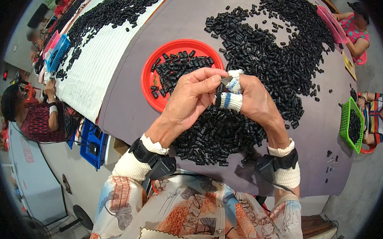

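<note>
My left hand (187, 93) is closed in a pinch, thumb and forefinger on a small black plastic part (220, 86). Curled around the same part from the other side is my right hand (256, 96), with white finger covers (229, 100), one striped blue. The fingers hide most of the part, so its full shape does not show. Just behind my left hand lies a round red tray (148, 70) with many short black cylindrical parts in it. Below both hands spreads a heap of similar black parts (224, 140).
A larger heap of black parts (267, 46) covers the far right of the grey table (130, 91). A green basket (349, 126) sits at the right edge. Over on the left, a white-covered table (88, 87) holds more parts and a blue basket (57, 54). Several people sit around.
</note>
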The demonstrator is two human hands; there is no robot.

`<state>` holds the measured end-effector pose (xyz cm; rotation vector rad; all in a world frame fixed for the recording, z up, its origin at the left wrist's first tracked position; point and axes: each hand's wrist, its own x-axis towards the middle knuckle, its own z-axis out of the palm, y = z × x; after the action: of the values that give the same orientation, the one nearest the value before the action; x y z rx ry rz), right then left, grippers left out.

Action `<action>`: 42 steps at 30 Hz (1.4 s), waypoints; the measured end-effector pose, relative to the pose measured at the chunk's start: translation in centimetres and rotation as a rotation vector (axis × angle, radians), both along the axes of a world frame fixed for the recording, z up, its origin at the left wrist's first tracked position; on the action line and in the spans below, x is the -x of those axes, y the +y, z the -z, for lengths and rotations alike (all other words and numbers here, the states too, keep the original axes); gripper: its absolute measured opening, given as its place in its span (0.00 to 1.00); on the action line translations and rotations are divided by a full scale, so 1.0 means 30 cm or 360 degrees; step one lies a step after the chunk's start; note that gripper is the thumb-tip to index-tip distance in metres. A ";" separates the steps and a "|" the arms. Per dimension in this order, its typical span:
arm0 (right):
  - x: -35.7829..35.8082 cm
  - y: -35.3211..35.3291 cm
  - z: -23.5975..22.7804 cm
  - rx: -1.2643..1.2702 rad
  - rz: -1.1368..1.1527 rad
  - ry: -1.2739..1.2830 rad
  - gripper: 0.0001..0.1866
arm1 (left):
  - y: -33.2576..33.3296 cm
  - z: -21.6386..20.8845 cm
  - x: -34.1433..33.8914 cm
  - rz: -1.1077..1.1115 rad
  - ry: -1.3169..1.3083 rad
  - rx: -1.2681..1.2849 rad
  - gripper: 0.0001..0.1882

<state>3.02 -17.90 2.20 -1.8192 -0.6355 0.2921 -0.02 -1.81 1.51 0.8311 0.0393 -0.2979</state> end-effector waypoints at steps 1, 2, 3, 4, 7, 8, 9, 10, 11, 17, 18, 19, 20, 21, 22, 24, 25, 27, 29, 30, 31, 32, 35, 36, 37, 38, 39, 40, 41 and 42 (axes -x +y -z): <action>-0.003 -0.001 0.000 0.0039 0.0006 -0.0020 0.15 | 0.000 -0.003 0.001 0.0006 0.0008 -0.0006 0.09; -0.003 0.000 0.000 0.0036 0.0008 -0.0020 0.15 | 0.002 -0.005 0.002 0.0011 0.0015 -0.0012 0.09; -0.004 0.002 0.001 0.0025 -0.0013 0.0004 0.15 | 0.005 0.001 0.001 0.0012 0.0016 -0.0013 0.09; -0.004 0.004 0.003 0.0014 -0.0035 0.0028 0.16 | 0.009 0.010 -0.002 0.0026 -0.0009 -0.0025 0.09; -0.004 -0.002 0.024 0.0012 -0.0059 0.0096 0.16 | 0.007 0.011 -0.001 0.0030 -0.0016 -0.0053 0.09; -0.005 -0.006 0.033 0.0010 -0.0054 0.0094 0.16 | 0.004 0.008 -0.001 0.0016 0.0003 -0.0066 0.10; -0.006 -0.009 0.046 0.0046 -0.0069 0.0029 0.15 | 0.003 0.009 -0.002 0.0022 0.0003 -0.0068 0.10; -0.006 -0.013 0.052 0.0083 -0.0083 -0.0036 0.15 | 0.001 0.011 -0.004 0.0013 0.0009 -0.0041 0.09; -0.001 -0.016 0.047 0.0082 -0.0073 -0.0036 0.15 | -0.002 0.013 -0.006 0.0005 0.0016 -0.0013 0.09; 0.000 -0.081 0.000 0.0037 0.0065 0.0026 0.08 | 0.135 0.117 -0.097 -0.0199 -0.0168 -0.0868 0.09; -0.002 -0.097 0.001 -0.0017 0.0105 0.0102 0.08 | 0.159 0.123 -0.115 -0.0239 -0.0269 -0.1164 0.09; -0.003 -0.110 0.013 -0.0030 0.0157 0.0139 0.08 | 0.173 0.131 -0.115 -0.0228 -0.0270 -0.1168 0.09; -0.003 -0.120 0.029 -0.0044 0.0206 0.0177 0.09 | 0.183 0.136 -0.111 -0.0305 -0.0415 -0.1452 0.10; -0.002 -0.135 0.041 -0.0044 0.0214 0.0179 0.09 | 0.183 0.140 -0.104 -0.0384 -0.0563 -0.1728 0.11; -0.001 -0.148 0.053 -0.0079 0.0273 0.0268 0.09 | 0.171 0.146 -0.093 -0.0294 -0.0624 -0.1797 0.13; 0.004 -0.168 0.065 -0.0103 0.0335 0.0357 0.09 | 0.095 0.157 -0.044 0.0067 -0.0795 -0.1927 0.12; 0.010 -0.173 0.069 -0.0079 0.0346 0.0401 0.09 | 0.060 0.151 -0.017 0.0265 -0.0992 -0.2071 0.13; 0.019 -0.177 0.080 -0.0032 0.0346 0.0446 0.09 | 0.013 0.169 0.028 0.0528 -0.1312 -0.2209 0.15; 0.027 -0.167 0.091 -0.0043 0.0308 0.0459 0.09 | -0.008 0.186 0.073 0.0707 -0.1372 -0.2286 0.19; 0.032 -0.161 0.094 -0.0049 0.0276 0.0470 0.09 | -0.011 0.222 0.091 0.0785 -0.1430 -0.2312 0.19; 0.035 -0.153 0.103 -0.0032 0.0287 0.0462 0.09 | -0.023 0.240 0.108 0.0777 -0.1455 -0.2362 0.18; 0.038 -0.145 0.111 -0.0033 0.0279 0.0458 0.09 | -0.037 0.253 0.120 0.0767 -0.1481 -0.2411 0.18; 0.051 -0.142 0.109 -0.0014 0.0169 0.0482 0.08 | -0.071 0.268 0.126 0.0771 -0.1488 -0.2500 0.13; 0.054 -0.144 0.111 -0.0011 0.0164 0.0478 0.08 | -0.074 0.270 0.124 0.0800 -0.1479 -0.2522 0.12; 0.057 -0.146 0.113 0.0002 0.0165 0.0504 0.08 | -0.076 0.267 0.126 0.0775 -0.1489 -0.2542 0.10; 0.058 -0.148 0.116 0.0016 0.0167 0.0529 0.08 | -0.071 0.275 0.126 0.0767 -0.1487 -0.2543 0.10; 0.058 -0.156 0.122 0.0038 0.0156 0.0501 0.09 | -0.065 0.277 0.126 0.0731 -0.1471 -0.2465 0.10; 0.060 -0.160 0.120 0.0042 0.0155 0.0495 0.09 | -0.058 0.278 0.124 0.0696 -0.1454 -0.2386 0.10; 0.063 -0.163 0.118 0.0034 0.0175 0.0513 0.09 | -0.052 0.279 0.120 0.0688 -0.1457 -0.2385 0.10; 0.062 -0.158 0.130 0.0019 0.0183 0.0539 0.10 | -0.040 0.267 0.113 0.0623 -0.1174 -0.2080 0.10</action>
<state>1.17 -22.65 -1.69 -1.7566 -0.2921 0.5135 -3.42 -3.00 -6.49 2.2167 -0.6954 -0.2984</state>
